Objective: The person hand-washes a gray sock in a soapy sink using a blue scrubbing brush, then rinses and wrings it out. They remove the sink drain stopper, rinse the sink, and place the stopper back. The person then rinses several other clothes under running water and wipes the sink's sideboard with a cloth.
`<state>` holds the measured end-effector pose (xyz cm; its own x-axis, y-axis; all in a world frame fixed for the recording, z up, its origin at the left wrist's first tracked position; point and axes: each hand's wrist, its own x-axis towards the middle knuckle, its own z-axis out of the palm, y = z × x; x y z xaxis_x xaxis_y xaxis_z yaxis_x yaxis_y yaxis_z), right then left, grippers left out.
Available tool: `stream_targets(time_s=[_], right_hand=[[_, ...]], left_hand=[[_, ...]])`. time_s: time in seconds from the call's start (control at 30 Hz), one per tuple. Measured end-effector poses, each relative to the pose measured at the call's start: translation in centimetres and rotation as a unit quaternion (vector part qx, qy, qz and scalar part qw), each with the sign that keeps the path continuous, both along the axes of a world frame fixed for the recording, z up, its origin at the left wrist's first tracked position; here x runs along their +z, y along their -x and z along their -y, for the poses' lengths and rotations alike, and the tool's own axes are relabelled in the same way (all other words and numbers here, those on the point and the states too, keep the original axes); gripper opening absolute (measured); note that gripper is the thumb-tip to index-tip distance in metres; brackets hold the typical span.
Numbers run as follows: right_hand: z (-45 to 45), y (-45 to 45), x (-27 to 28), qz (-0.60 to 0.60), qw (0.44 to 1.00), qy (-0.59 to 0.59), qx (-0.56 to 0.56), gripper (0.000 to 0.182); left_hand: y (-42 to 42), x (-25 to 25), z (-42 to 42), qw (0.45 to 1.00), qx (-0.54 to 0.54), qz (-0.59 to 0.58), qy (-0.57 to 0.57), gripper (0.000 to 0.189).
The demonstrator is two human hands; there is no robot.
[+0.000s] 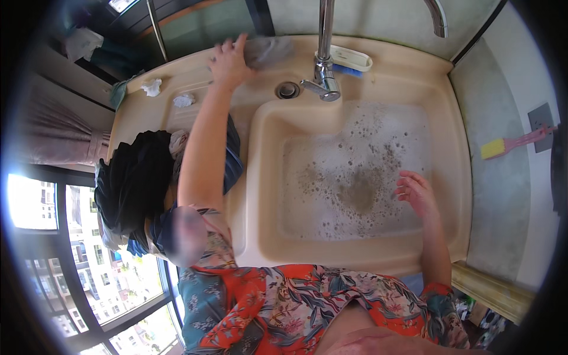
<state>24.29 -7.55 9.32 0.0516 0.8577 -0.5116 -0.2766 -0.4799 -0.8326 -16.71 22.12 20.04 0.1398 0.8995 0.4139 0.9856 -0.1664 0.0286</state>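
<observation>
My left hand (pixel 230 64) reaches to the back rim of the beige washbasin (pixel 255 186), its fingers spread. Right beside it is a blurred grey item (pixel 268 51), perhaps a cloth; whether the hand touches it I cannot tell. Over the right part of the basin hovers my right hand (pixel 416 193), fingers loosely bent and apart, nothing in it. Below it, foamy water (pixel 310 213) with grey-brown bubbles covers the basin floor.
A chrome tap (pixel 326 75) rises behind the basin, near a blue-bristled scrubbing brush (pixel 350 60). Dark clothes (pixel 137 182) are heaped on the left ledge, by crumpled white wads (pixel 184 100). A pink-handled brush (pixel 514 143) hangs at the right wall. A drain fitting (pixel 288 90) lies behind.
</observation>
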Motion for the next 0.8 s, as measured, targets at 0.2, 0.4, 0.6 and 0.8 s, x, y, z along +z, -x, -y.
stream_targets(time_s=[0.2,0.4,0.6,0.8], right_hand=[[0.0,-1.6,-0.9,0.058,0.998,0.017,-0.033,0.03],[-1.3,-1.5,-2.9,0.114,0.992,-0.031,0.047,0.029],[-1.2,0.8,-5.1,0.185,0.969,-0.111,0.122,0.017],[-0.7,1.1,-6.6,0.194,0.973,-0.082,0.091,0.016]], left_hand=[[-0.2,-4.2,-0.9,0.996,-0.006,0.01,0.085,0.07],[-7.3,-0.2,9.7,0.818,-0.277,0.277,0.422,0.022],[-15.7,-19.3,16.6,0.766,-0.321,-0.064,0.553,0.043],[-18.6,-31.2,19.3,0.831,-0.221,-0.235,0.453,0.051]])
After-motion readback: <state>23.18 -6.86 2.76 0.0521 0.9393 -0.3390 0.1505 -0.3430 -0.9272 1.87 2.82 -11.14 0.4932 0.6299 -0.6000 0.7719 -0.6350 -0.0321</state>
